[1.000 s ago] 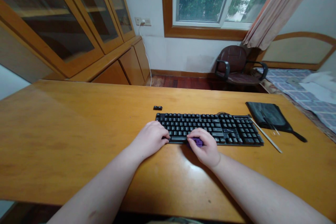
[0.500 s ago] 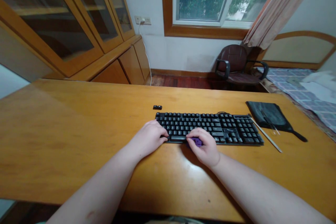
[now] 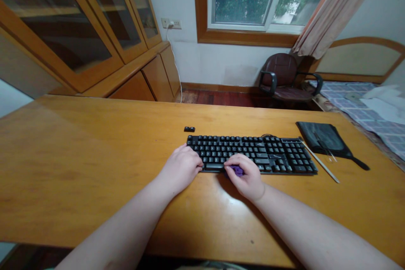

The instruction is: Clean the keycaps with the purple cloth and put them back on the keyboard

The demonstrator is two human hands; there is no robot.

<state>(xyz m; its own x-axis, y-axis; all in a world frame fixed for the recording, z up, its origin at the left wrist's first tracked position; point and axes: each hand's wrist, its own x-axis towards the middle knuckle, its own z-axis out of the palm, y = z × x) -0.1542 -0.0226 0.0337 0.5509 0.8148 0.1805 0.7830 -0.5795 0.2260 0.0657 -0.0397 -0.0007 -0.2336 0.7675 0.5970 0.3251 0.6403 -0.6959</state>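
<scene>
A black keyboard [image 3: 228,152] lies on the wooden desk, its long side facing me. My left hand [image 3: 185,163] is closed on the keyboard's lower left corner, with the thumb and fingertips drawn together at the bottom row. Bunched in my right hand [image 3: 248,177] is a crumpled purple cloth [image 3: 236,170], mostly covered by the curled fingers. That hand rests at the keyboard's front edge, just right of the space bar. Two loose black keycaps [image 3: 189,129] sit side by side behind the keyboard's upper left corner.
Right of the keyboard are a thin pale stick [image 3: 322,164] and a dark pouch [image 3: 325,138] with a wire-like tool [image 3: 325,147] on it. The wooden desk [image 3: 95,156] extends far left. Beyond it stand a glass-door cabinet [image 3: 133,59], an armchair [image 3: 281,76] and a bed [image 3: 354,97].
My left hand's thumb has drawn in toward the fingers, closing the gap at the keyboard's corner. The right hand and the cloth have hardly moved.
</scene>
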